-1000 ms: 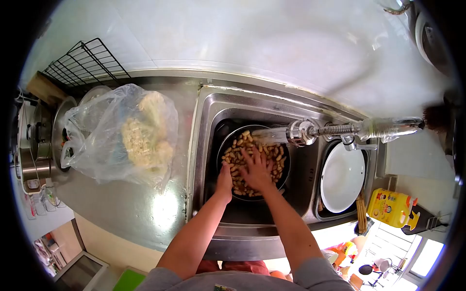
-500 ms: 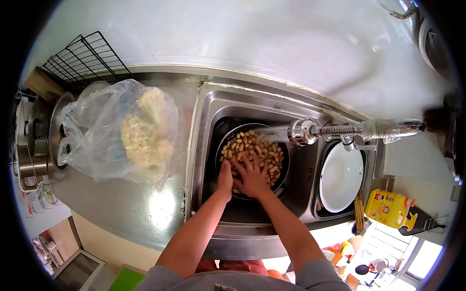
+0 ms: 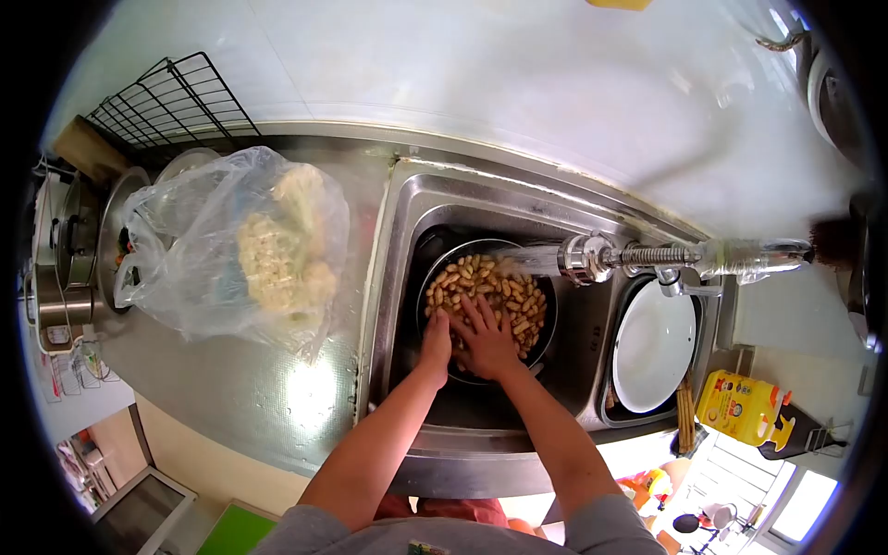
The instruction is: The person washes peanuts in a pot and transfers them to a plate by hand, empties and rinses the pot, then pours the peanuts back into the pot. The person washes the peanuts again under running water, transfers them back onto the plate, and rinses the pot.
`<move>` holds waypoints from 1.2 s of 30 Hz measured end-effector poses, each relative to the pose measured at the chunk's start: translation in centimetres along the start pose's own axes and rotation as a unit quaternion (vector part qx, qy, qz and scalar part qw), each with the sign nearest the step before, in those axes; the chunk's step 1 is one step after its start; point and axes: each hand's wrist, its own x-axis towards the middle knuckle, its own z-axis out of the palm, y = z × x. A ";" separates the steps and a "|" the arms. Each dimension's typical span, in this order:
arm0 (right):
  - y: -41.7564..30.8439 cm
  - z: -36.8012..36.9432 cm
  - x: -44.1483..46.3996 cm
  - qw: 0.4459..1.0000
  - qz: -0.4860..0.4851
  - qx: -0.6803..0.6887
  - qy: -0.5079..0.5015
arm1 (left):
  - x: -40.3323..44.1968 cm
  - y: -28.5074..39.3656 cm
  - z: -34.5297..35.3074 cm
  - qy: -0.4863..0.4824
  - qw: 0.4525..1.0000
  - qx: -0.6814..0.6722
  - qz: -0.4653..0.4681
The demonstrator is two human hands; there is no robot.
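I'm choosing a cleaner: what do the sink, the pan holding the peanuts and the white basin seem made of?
Sink: probably stainless steel; grey, satin metallic shine.
Pan: likely dark-coated metal; black wall, thin bright rim.
White basin: smooth and glossy; perhaps enamelled metal, but ceramic or plastic is possible.

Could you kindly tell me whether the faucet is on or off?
On: water sprays from the faucet into the pan of peanuts.
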 end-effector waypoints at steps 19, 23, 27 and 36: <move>1.0 -3.4 2.2 0.989 0.141 0.048 0.023 | 0.2 0.4 0.3 -0.013 1.000 -0.003 -0.001; 3.6 -4.2 -0.8 0.956 0.222 0.150 0.118 | 0.3 0.9 0.9 0.025 0.999 0.011 -0.034; 5.3 -1.2 -0.4 0.890 0.343 0.265 0.145 | 2.6 -0.2 0.5 0.056 0.995 -0.017 -0.087; 4.3 -3.2 -1.3 0.852 0.239 0.442 0.143 | 1.1 1.8 2.5 0.015 0.998 0.016 -0.058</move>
